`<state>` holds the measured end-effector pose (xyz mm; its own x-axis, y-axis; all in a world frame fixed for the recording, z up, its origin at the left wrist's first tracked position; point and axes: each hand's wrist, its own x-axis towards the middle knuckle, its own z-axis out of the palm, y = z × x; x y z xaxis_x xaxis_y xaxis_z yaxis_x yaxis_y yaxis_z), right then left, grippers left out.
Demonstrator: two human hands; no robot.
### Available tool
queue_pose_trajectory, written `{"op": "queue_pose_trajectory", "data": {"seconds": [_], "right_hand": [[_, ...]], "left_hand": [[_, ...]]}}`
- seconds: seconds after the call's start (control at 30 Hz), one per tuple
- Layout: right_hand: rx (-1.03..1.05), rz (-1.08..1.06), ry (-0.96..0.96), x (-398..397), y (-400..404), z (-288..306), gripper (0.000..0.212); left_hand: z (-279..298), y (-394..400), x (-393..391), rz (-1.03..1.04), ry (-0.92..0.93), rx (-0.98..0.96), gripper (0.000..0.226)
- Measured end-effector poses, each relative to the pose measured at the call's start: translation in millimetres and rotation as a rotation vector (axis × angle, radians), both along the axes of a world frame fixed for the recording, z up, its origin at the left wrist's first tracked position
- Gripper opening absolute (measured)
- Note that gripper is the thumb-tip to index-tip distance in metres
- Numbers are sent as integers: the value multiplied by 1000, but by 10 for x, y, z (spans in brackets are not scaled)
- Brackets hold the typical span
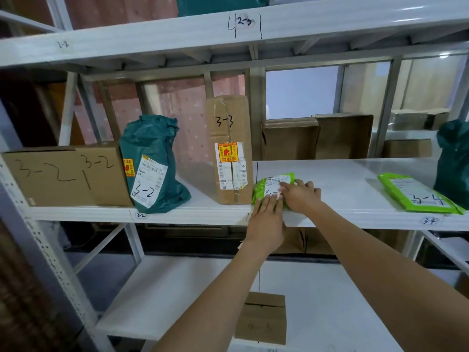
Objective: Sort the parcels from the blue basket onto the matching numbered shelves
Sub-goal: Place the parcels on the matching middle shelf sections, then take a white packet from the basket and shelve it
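A white metal shelving unit (330, 174) is seen from a head-worn camera, filling the view; three tiers are visible, with handwritten numbers on the front edges. On the middle tier, at nine o'clock, two brown cartons (63, 174) marked 3-2 are stood side by side, touching; just beside them, toward the centre, a dark green bagged parcel (154, 163) marked 3-2 is stood upright; a tall cardboard box (232, 148) marked 3-3 is stood upright just above centre; open brown cartons (317, 138) are set at the back of the tier at one o'clock; a flat light green mailer (418, 194) marked 3-4 is laid at three o'clock, with another dark green bag (454, 158) at the right edge. On the lower tier, at six o'clock, a small brown box (261, 316) is set. At the centre, a small light green parcel (272, 188) is laid on the middle tier near its front edge, touching the right side of the tall box's base; its white label is turned upward. The left hand (266, 219) is laid on the parcel's near side, fingers straight and flat upon it; the right hand (300, 195) is rested over its right part, fingers loosely bent on top; whether the parcel is gripped cannot be told.
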<state>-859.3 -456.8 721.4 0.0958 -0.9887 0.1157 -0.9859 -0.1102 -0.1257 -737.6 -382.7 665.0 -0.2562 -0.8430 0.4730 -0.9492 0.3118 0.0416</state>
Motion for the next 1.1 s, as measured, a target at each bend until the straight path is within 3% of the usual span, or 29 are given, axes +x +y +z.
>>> {"op": "queue_pose_trajectory", "data": {"seconds": [0.27, 0.5, 0.57, 0.83, 1.1], "right_hand": [[-98, -21, -231, -16, 114, -30, 52], [-521, -71, -324, -117, 876, -636, 55], [-542, -85, -326, -5, 1112, -901, 58], [-153, 87, -259, 1260, 1867, -1939, 58], [328, 346, -28, 2860, 2766, -2945, 62]], "left_hand": [[26, 179, 46, -17, 112, 6, 69], [-468, 727, 723, 110, 133, 57, 62], [-634, 919, 1020, 172, 136, 107, 62], [-1317, 2063, 2378, 421, 216, 401, 61], [-2262, 3410, 3868, 723, 334, 674, 60]]}}
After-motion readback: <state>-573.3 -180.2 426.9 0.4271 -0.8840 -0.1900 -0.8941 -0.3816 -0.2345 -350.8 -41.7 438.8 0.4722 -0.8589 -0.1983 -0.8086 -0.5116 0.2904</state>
